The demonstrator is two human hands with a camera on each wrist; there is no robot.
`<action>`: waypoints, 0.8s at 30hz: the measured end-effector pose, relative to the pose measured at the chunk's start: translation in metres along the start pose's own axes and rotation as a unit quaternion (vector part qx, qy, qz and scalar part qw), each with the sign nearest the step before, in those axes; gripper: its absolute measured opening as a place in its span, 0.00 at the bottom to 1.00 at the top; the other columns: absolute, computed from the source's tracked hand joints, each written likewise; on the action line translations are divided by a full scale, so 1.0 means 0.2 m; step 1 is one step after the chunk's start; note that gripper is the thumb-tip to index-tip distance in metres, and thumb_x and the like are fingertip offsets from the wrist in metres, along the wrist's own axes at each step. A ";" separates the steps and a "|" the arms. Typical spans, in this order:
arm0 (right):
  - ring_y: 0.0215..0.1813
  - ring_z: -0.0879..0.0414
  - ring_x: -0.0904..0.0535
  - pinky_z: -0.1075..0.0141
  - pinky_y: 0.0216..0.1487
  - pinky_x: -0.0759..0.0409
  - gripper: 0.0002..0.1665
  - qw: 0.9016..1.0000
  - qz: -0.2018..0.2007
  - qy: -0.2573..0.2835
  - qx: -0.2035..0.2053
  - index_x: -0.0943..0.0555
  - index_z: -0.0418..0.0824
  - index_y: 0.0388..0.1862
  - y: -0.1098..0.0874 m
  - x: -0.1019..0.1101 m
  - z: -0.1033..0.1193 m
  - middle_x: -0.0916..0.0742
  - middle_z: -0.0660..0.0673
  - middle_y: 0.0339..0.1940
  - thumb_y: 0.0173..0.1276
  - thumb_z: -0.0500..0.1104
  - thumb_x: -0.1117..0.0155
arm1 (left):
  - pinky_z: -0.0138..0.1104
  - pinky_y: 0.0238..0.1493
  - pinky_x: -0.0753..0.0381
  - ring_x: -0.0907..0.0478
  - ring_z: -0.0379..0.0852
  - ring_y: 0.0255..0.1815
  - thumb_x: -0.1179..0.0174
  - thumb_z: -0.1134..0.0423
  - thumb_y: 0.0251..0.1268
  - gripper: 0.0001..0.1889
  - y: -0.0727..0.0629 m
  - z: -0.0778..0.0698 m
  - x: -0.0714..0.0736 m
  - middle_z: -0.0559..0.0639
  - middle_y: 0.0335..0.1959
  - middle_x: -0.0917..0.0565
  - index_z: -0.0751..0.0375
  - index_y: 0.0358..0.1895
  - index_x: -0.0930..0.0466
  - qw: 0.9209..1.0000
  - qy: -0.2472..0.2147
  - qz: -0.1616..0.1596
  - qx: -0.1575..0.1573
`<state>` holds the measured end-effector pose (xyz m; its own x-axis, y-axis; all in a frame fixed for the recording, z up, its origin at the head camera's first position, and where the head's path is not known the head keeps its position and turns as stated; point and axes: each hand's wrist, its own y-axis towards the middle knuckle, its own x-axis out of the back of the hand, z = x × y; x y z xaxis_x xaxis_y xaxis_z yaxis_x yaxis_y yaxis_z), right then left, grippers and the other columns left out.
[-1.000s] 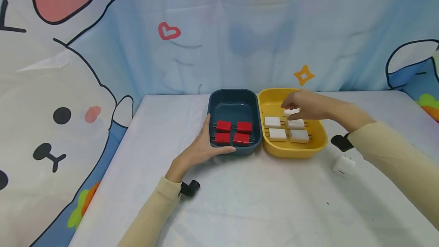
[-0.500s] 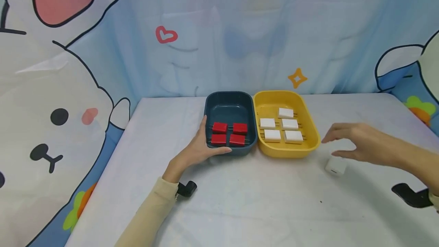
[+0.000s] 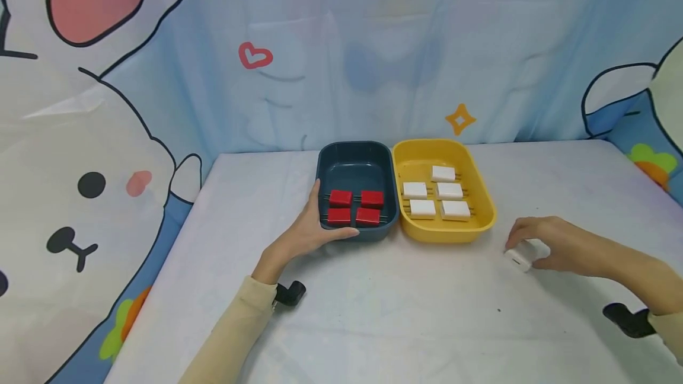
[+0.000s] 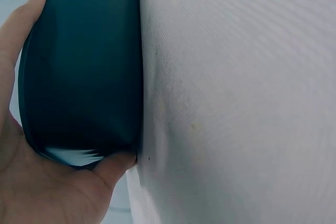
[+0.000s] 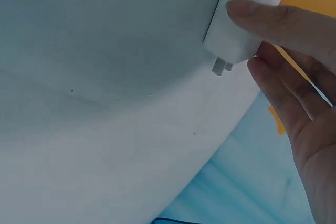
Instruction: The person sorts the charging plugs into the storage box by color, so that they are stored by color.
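In the head view my left hand (image 3: 296, 233) holds the dark blue bin (image 3: 358, 162) at its near left corner, fingers along the side and thumb across the front. Several red plug adapters (image 3: 368, 216) with metal prongs lie inside it. My right hand (image 3: 571, 248) pinches a white charger plug (image 3: 517, 259) at the table, right of the yellow bin (image 3: 443, 234). The right wrist view shows the thumb on one face of that charger (image 5: 241, 24), its two prongs pointing down the view. Several white plug adapters (image 3: 455, 211) lie in the yellow bin.
Both bins stand side by side, touching, toward the back of the white-covered table (image 3: 405, 313). Behind them hangs a light blue curtain (image 3: 299, 105) with cartoon prints. A black wrist camera mount (image 3: 629, 320) sits on the right wrist, another mount (image 3: 290, 294) on the left.
My right hand has left the yellow bin, moved right and down to the white charger plug on the table, and now pinches it. My left hand stays on the blue bin.
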<state>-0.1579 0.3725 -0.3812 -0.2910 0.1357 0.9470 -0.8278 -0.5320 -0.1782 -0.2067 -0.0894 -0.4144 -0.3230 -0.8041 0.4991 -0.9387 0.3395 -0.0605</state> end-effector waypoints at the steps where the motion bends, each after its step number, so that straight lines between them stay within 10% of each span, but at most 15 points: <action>1: 0.48 0.53 0.19 0.53 0.51 0.13 0.25 1.000 0.001 0.008 -0.004 0.11 0.50 0.44 0.00 0.00 -0.01 0.14 0.55 0.47 0.46 0.35 0.12 | 0.59 0.80 0.44 0.55 0.56 0.86 0.25 0.44 0.59 0.69 0.00 0.00 0.00 0.54 0.87 0.58 0.50 0.86 0.76 1.000 -0.002 0.001 0.001; 24: 0.45 0.66 0.20 0.54 0.47 0.12 0.29 0.992 -0.098 0.058 -0.046 0.12 0.39 0.51 -0.05 0.11 -0.11 0.11 0.47 0.49 0.48 0.41 0.11 | 0.58 0.79 0.43 0.54 0.54 0.85 0.24 0.46 0.60 0.68 0.00 0.00 0.00 0.53 0.87 0.56 0.51 0.86 0.74 1.000 -0.009 -0.002 0.000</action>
<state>-0.1668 0.3993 -0.3655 -0.1692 0.3274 0.9296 -0.9128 -0.4077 -0.0226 -0.2069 -0.0889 -0.4153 -0.3204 -0.8143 0.4840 -0.9403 0.3354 -0.0583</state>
